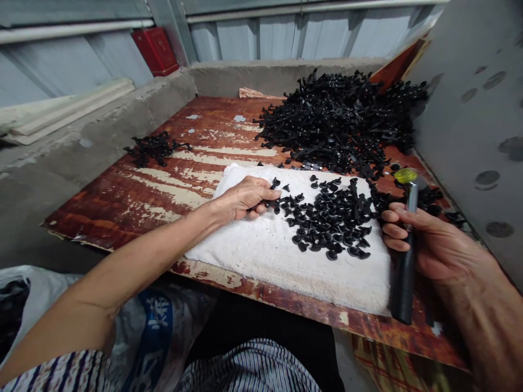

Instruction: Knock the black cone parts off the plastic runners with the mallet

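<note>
My left hand (254,197) is closed on a small black part (266,202) with knobbed ends, at the left side of a folded white cloth (241,256). Just right of those fingers, many small black round-headed pieces (327,212) lie scattered over the cloth. In my right hand (425,234) is a small hammer (405,283), its black handle pointing down and its clear yellow head (406,175) up. That hammer is held beside the cloth's right edge, apart from the pieces.
A large heap of black strip-like parts (327,114) fills the back right of the worn red-brown board (216,128). To the left sits a smaller pile of black parts (153,148). A grey panel (469,125) stands along the right. White sacks (175,310) are below the front edge.
</note>
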### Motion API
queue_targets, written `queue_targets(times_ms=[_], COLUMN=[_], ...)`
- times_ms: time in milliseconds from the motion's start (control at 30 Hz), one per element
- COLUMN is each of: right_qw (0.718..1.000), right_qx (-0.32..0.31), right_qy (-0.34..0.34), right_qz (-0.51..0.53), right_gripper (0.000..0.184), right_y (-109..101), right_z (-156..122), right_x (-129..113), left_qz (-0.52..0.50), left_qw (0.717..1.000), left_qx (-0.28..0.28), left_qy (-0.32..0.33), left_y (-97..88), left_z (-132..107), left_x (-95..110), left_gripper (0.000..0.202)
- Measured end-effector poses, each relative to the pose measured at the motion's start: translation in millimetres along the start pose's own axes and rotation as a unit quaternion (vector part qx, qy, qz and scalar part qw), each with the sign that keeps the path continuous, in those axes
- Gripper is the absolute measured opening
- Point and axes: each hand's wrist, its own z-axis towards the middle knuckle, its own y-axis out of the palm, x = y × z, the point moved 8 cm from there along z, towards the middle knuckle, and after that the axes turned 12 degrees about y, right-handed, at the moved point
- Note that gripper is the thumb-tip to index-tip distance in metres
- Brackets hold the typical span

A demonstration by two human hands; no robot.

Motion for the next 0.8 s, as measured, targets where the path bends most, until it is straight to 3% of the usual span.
queue_targets(times_ms=[333, 800], right_qw=[1.000, 0.999], right_qx=[-0.020, -0.035], right_qy=[0.004, 0.009], right_qz=[-0.004, 0.020], right_gripper=[0.029, 0.026], right_y=[-1, -2], right_z=[3, 0], right_x=[1, -1], left_qz=[0.014, 0.120], left_qw=[1.000, 0.992], left_qx=[0.000, 0.022], left_qy=[0.008, 0.017], left_y=[2.5, 0.1], left_z=[-2, -3], left_x=[3, 11], left_gripper=[0.029, 0.034])
